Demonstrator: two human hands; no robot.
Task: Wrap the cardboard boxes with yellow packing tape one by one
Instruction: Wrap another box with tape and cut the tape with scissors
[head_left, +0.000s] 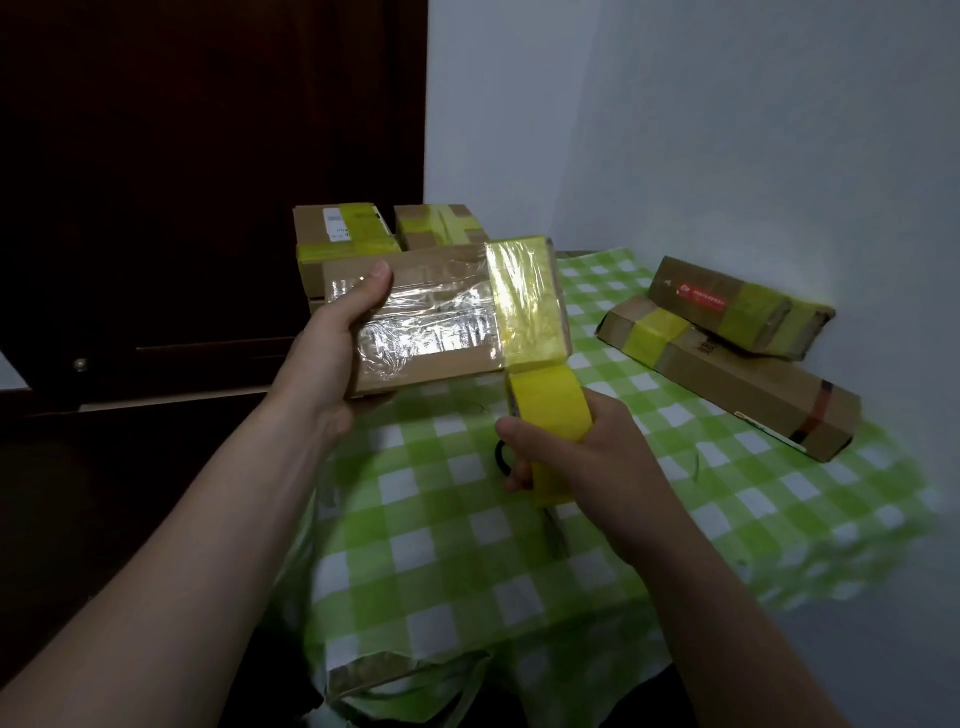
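Note:
My left hand (337, 358) grips the left end of a flat cardboard box (441, 317), held up above the table. Clear film covers the box's face, and a band of yellow tape (527, 301) wraps its right end. That band runs down to the yellow tape roll (553, 421), which my right hand (576, 457) grips just below the box's right corner, thumb on the left side of the roll.
Two taped boxes (343, 234) (441, 226) stand behind the held box. Two more taped boxes (737, 306) (727, 374) lie stacked at the right against the white wall. A green checked cloth (675, 519) covers the table. A dark wooden door (182, 182) fills the left.

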